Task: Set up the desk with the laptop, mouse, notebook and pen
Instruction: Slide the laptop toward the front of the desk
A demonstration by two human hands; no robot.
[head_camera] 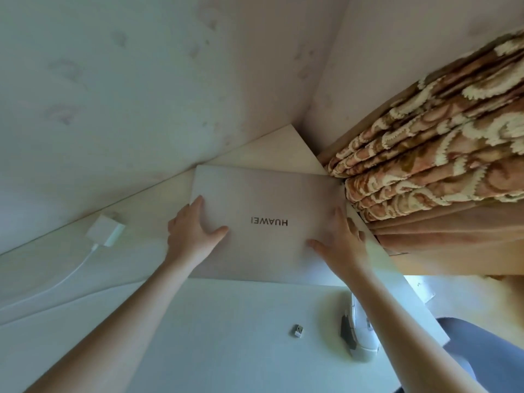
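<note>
Nearest you, at the lower right of the frame, the mouse (357,333) lies on the white surface (198,336) partly under your right forearm, with a small USB receiver (297,330) just to its left. Higher, at the frame's centre, the closed laptop (263,199) lies flat, its logo upside down to you. Your left hand (192,231) presses open-palmed on its left part, fingers spread; your right hand (338,239) lies flat on its right edge, also spread wide, gripping nothing. At centre left a white charger (105,230) trails its cable (56,282) toward the frame's left edge. No notebook or pen shows. The laptop's right side sits close to the surface's edge beside the patterned curtain (431,154); a push that way could tip it off. Drawing your right arm back could sweep the mouse away.
</note>
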